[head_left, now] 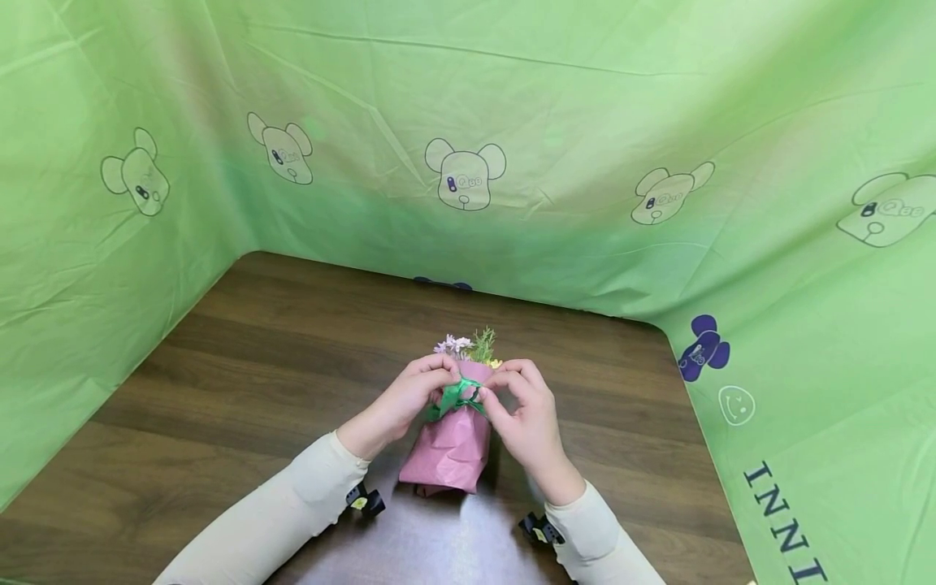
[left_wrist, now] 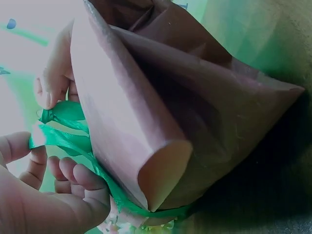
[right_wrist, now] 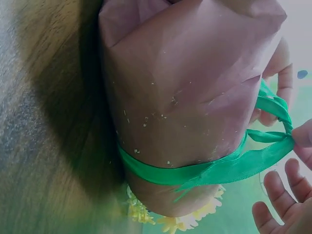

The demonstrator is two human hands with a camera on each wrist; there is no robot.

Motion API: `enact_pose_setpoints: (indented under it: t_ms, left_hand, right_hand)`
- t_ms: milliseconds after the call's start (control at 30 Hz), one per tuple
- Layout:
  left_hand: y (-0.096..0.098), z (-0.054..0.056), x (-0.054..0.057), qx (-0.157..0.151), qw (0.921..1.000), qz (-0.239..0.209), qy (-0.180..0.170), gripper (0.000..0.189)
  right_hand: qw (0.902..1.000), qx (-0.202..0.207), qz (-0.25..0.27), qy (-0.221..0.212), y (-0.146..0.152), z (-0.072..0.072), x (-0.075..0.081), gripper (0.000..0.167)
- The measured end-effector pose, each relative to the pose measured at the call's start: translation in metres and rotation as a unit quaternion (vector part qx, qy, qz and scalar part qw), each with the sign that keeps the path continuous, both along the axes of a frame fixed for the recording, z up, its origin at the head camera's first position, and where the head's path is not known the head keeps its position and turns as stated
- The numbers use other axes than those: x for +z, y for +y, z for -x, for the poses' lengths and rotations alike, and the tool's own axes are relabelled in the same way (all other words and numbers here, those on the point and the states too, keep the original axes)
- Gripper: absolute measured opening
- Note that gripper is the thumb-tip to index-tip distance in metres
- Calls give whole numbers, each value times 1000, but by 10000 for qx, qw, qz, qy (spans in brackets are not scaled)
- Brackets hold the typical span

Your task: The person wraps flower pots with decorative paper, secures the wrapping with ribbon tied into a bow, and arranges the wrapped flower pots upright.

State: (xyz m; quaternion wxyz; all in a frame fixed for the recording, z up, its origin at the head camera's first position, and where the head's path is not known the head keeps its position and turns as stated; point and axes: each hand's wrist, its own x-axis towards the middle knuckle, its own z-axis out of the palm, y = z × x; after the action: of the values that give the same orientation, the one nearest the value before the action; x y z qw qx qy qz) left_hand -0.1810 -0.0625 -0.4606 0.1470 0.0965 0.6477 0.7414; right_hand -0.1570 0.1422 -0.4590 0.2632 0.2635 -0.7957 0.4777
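Observation:
A small bouquet wrapped in pink paper lies on the table, its wide folded end toward me. Lilac flowers, a green sprig and some yellow petals show at the far end. Green ribbon circles the wrapping, with loops and ends drawn up off it. My left hand pinches one part of the ribbon between thumb and forefinger, other fingers bent. From the other side, my right hand pinches another part with thumb and fingertips. Both hands meet close over the wrapping.
The brown wooden table is enclosed by green cloth printed with bear heads on its far, left and right sides. Black camera mounts sit on both wrists, low over the table. Pale sleeves cover the forearms.

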Motion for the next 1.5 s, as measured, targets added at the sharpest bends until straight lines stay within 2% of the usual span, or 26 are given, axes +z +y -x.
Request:
enact_pose_setpoints:
  t_ms: [133, 367, 500, 567, 667, 733, 967, 1100, 1267, 1367, 1500]
  left_hand:
    - [0, -2, 1, 34, 10000, -71, 43, 14]
    - [2, -5, 4, 220, 9980, -590, -75, 21]
    - [1, -4, 6, 325, 9977, -596, -78, 13]
    - [0, -4, 7, 264, 9982, -534, -79, 10]
    - [-1, -2, 6, 116, 9990, -420, -26, 25]
    - [-2, -2, 7, 79, 9994, -323, 41, 28]
    - [-8, 0, 8, -95, 9998, -129, 127, 5]
    - [-11, 2, 9, -541, 9968, -533, -266, 8]
    - [-14, 4, 8, -1214, 9811, -1253, -839, 19]
    - [-15, 5, 8, -1264, 9789, -1355, -860, 23]
    - [-18, 6, 10, -1081, 9843, -1187, -736, 20]
  right_hand:
    - [9999, -10, 32, -129, 0, -1, 2, 5]
    - [9997, 119, 52, -226, 0, -2, 3, 14]
    - [9995, 97, 66, -299, 0, -3, 3, 15]
    - [9994, 28, 39, -347, 0, -3, 3, 14]
    - [9993, -62, -36, -376, 1, -4, 4, 15]
    - [9993, -90, -86, -348, 1, -4, 4, 16]
    - [9995, 60, -92, -298, 3, -3, 7, 14]
    - [9994, 138, -24, -325, 3, -3, 6, 10]
    - [9998, 137, -50, -143, 3, -2, 4, 11]
    - [9999, -51, -116, 19, 3, -2, 6, 14]
    - [9996, -228, -151, 49, 2, -5, 13, 17]
